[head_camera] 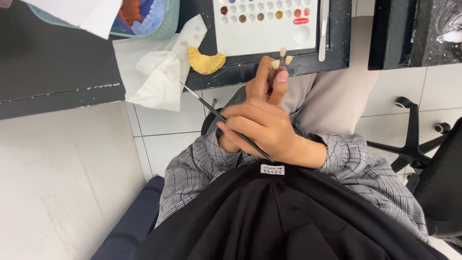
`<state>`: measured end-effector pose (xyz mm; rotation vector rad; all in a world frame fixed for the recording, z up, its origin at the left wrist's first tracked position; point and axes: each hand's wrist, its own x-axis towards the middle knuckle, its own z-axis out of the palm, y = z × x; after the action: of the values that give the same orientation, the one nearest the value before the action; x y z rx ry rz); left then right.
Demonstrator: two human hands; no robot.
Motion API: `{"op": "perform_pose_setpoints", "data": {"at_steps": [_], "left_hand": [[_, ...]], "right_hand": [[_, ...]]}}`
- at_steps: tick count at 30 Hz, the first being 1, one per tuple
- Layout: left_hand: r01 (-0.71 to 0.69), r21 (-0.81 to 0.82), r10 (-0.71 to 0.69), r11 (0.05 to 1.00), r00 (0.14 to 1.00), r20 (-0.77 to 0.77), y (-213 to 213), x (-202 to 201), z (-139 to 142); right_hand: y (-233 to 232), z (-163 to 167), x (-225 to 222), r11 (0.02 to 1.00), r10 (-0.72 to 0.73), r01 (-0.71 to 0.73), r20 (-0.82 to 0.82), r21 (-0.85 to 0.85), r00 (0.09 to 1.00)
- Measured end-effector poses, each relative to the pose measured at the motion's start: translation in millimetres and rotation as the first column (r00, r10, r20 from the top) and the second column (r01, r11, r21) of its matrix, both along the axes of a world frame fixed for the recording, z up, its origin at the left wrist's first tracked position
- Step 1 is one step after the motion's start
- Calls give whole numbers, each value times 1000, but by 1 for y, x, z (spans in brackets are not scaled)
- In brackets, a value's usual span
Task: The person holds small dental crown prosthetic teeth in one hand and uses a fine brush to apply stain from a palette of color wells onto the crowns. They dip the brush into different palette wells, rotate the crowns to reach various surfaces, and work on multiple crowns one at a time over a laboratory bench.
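Right hand [262,126]: fingers closed around thin brush [207,103]
Left hand [266,79]: pinching small tooth pieces [282,59]
Bench [57,62]: yellow dental cast [206,61]; white palette [264,36]

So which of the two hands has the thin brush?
The right hand, nearer the camera: the brush runs slantwise through its fingers. The left hand behind it pinches a small holder with tooth-shaped pieces.

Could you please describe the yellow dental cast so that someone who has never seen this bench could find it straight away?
Start at the black tray on the dark bench, which holds a white palette with small round wells. Just off the palette's lower left corner, beside the crumpled white tissue, lies the dental cast. It is the only yellow, horseshoe-shaped piece there.
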<state>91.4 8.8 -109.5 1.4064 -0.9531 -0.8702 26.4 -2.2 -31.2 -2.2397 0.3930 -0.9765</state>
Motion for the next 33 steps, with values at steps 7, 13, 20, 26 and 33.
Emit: {"op": "perform_pose_setpoints", "data": {"at_steps": [7, 13, 20, 26, 33], "left_hand": [[113, -66, -101, 991, 983, 155, 11, 17, 11], [115, -84, -123, 990, 988, -95, 3, 9, -4], [41, -128, -47, 991, 998, -48, 0, 7, -8], [-25, -90, 43, 996, 979, 198, 3, 7, -3], [-4, -58, 19, 998, 965, 262, 4, 5, -4]], "right_hand": [[-5, 1, 63, 994, -84, 73, -141, -83, 986], [-14, 12, 77, 995, -85, 89, -91, 35, 992], [-22, 19, 81, 994, -84, 83, 12, 67, 996], [-19, 28, 72, 978, -120, 127, -47, 167, 992], [-15, 19, 59, 995, -26, 49, -257, 82, 966]]}}
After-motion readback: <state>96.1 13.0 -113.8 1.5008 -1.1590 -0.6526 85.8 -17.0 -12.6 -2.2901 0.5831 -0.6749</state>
